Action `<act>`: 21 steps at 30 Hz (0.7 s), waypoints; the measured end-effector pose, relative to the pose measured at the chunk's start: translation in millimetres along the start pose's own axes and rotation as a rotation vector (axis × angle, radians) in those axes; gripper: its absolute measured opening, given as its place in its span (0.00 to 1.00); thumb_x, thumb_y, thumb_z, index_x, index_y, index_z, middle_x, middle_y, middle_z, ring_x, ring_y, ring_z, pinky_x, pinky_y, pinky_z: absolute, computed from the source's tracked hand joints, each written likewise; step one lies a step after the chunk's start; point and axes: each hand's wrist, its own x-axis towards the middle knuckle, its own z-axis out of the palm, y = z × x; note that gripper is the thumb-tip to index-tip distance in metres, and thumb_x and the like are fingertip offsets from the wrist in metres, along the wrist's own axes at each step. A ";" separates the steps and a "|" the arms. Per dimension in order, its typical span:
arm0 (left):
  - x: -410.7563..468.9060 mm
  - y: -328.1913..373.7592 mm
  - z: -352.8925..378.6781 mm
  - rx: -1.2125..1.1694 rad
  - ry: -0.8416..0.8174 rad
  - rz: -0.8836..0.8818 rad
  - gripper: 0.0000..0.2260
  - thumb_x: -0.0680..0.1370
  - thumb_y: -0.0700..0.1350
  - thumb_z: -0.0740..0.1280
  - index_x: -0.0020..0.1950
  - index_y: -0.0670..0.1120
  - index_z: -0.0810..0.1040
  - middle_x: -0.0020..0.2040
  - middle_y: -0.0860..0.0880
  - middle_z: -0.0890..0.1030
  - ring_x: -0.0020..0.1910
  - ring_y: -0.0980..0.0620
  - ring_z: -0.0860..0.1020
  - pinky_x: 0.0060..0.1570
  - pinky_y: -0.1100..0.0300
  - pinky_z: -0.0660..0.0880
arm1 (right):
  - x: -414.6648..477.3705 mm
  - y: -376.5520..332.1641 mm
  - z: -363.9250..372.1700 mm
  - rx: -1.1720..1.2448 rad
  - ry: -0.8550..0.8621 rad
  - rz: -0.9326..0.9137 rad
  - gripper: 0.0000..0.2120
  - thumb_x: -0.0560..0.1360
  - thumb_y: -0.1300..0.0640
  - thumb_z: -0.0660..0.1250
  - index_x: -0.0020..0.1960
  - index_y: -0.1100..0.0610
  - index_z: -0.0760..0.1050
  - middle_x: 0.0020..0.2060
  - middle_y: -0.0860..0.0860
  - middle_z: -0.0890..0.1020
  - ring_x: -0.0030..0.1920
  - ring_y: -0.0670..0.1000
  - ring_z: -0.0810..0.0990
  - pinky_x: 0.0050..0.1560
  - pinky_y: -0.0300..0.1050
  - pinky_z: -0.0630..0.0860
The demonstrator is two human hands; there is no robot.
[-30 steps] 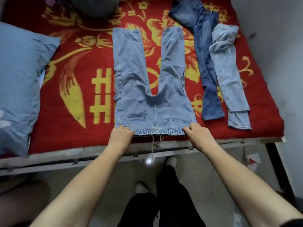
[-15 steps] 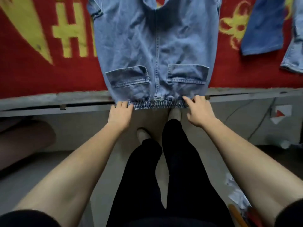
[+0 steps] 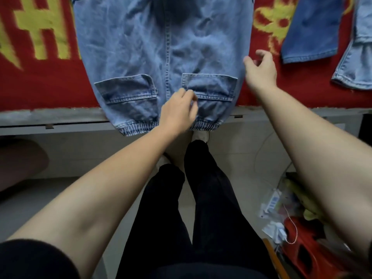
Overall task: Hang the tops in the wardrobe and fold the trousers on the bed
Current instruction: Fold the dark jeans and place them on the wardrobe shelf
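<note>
Jeans (image 3: 130, 47): lay flat on the bed (image 3: 40, 87), waistband (image 3: 136, 128) overhanging its edge; soft, floppy denim, probably best gripped at waistband corners.
Left hand (image 3: 178, 111): your fingers curled loosely near that edge; hold unclear.
Right hand (image 3: 260, 70): your fingers spread, empty, over the bed.

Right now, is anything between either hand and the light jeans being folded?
Nothing visible. The left hand is over the light jeans by a back pocket; the right hand is at their right edge. The dark jeans lie apart, farther right.
</note>
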 end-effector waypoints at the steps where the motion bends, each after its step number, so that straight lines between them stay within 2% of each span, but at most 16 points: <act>1: 6.2 13.8 8.7 -0.024 -0.005 0.000 0.10 0.79 0.51 0.62 0.53 0.45 0.76 0.50 0.46 0.77 0.51 0.45 0.76 0.43 0.48 0.75 | 11.6 -5.7 -2.4 0.068 -0.012 0.040 0.24 0.77 0.47 0.65 0.70 0.54 0.69 0.51 0.45 0.77 0.59 0.50 0.77 0.64 0.44 0.71; 3: 16.6 38.1 26.4 -0.014 -0.015 -0.018 0.15 0.79 0.57 0.62 0.50 0.46 0.76 0.48 0.48 0.76 0.50 0.46 0.75 0.43 0.50 0.74 | 30.5 -15.5 -6.7 0.174 -0.041 0.082 0.26 0.77 0.47 0.66 0.72 0.54 0.68 0.46 0.39 0.74 0.56 0.47 0.79 0.61 0.48 0.77; 4: 20.7 47.9 34.6 0.020 -0.024 -0.047 0.18 0.77 0.62 0.62 0.49 0.47 0.76 0.48 0.48 0.76 0.50 0.46 0.75 0.43 0.51 0.73 | 37.9 -19.2 -8.2 0.215 -0.072 0.092 0.27 0.77 0.47 0.66 0.73 0.54 0.67 0.47 0.39 0.75 0.54 0.45 0.79 0.57 0.47 0.79; 6: 28.6 60.9 46.8 0.119 -0.065 -0.123 0.26 0.73 0.70 0.61 0.50 0.47 0.76 0.50 0.48 0.76 0.52 0.45 0.74 0.46 0.52 0.72 | 48.9 -25.2 -9.6 0.289 -0.169 0.119 0.26 0.79 0.46 0.64 0.74 0.55 0.67 0.57 0.43 0.78 0.55 0.45 0.79 0.52 0.44 0.80; 7: 32.5 63.8 50.6 0.168 -0.086 -0.161 0.28 0.71 0.72 0.61 0.52 0.47 0.76 0.52 0.47 0.75 0.54 0.45 0.73 0.48 0.51 0.72 | 53.8 -27.3 -8.8 0.312 -0.214 0.133 0.23 0.80 0.45 0.62 0.71 0.55 0.70 0.61 0.45 0.79 0.58 0.46 0.79 0.53 0.44 0.80; 9: 38.1 64.7 53.2 0.236 -0.109 -0.193 0.27 0.71 0.69 0.65 0.55 0.47 0.75 0.55 0.46 0.74 0.56 0.44 0.72 0.48 0.51 0.70 | 58.5 -32.4 -6.6 0.342 -0.262 0.157 0.18 0.81 0.45 0.62 0.64 0.54 0.76 0.59 0.46 0.81 0.59 0.46 0.80 0.57 0.46 0.79; 11: 41.0 62.1 51.6 0.252 -0.114 -0.171 0.18 0.74 0.58 0.67 0.55 0.46 0.75 0.55 0.46 0.74 0.56 0.44 0.72 0.44 0.52 0.67 | 59.9 -38.3 -6.8 0.379 -0.283 0.180 0.17 0.80 0.48 0.66 0.65 0.56 0.75 0.59 0.48 0.82 0.58 0.47 0.81 0.58 0.46 0.79; 12: 41.6 60.5 49.1 0.237 -0.116 -0.161 0.14 0.75 0.53 0.67 0.54 0.46 0.76 0.55 0.46 0.75 0.56 0.44 0.73 0.43 0.52 0.66 | 59.8 -41.6 -8.2 0.405 -0.288 0.195 0.18 0.79 0.50 0.68 0.66 0.56 0.74 0.59 0.49 0.82 0.57 0.47 0.81 0.57 0.45 0.79; 14: 41.3 57.8 39.0 0.155 -0.145 -0.182 0.08 0.75 0.47 0.65 0.52 0.47 0.79 0.54 0.46 0.77 0.55 0.43 0.75 0.42 0.53 0.67 | 57.3 -49.7 -11.8 0.459 -0.312 0.191 0.11 0.78 0.55 0.69 0.59 0.55 0.77 0.52 0.47 0.83 0.49 0.44 0.82 0.49 0.41 0.79; 16: 41.4 55.0 23.8 0.005 -0.185 -0.287 0.03 0.74 0.46 0.66 0.44 0.50 0.79 0.50 0.48 0.80 0.52 0.45 0.77 0.41 0.57 0.68 | 49.7 -63.3 -17.2 0.506 -0.338 0.195 0.02 0.77 0.59 0.69 0.49 0.54 0.78 0.42 0.46 0.83 0.40 0.43 0.81 0.41 0.38 0.77; 19: 37.5 46.4 -2.6 -0.225 -0.181 -0.451 0.08 0.68 0.49 0.72 0.32 0.51 0.75 0.36 0.56 0.80 0.40 0.52 0.79 0.37 0.61 0.69 | 35.9 -91.1 -24.4 0.576 -0.397 0.176 0.04 0.76 0.61 0.65 0.46 0.53 0.76 0.37 0.46 0.81 0.33 0.44 0.80 0.37 0.36 0.75; 21: 31.4 37.5 -21.7 -0.354 -0.175 -0.465 0.08 0.66 0.49 0.74 0.31 0.50 0.77 0.31 0.57 0.79 0.33 0.56 0.77 0.35 0.62 0.71 | 25.8 -113.5 -25.9 0.584 -0.429 0.113 0.07 0.75 0.63 0.62 0.47 0.52 0.76 0.36 0.46 0.81 0.30 0.44 0.79 0.34 0.35 0.74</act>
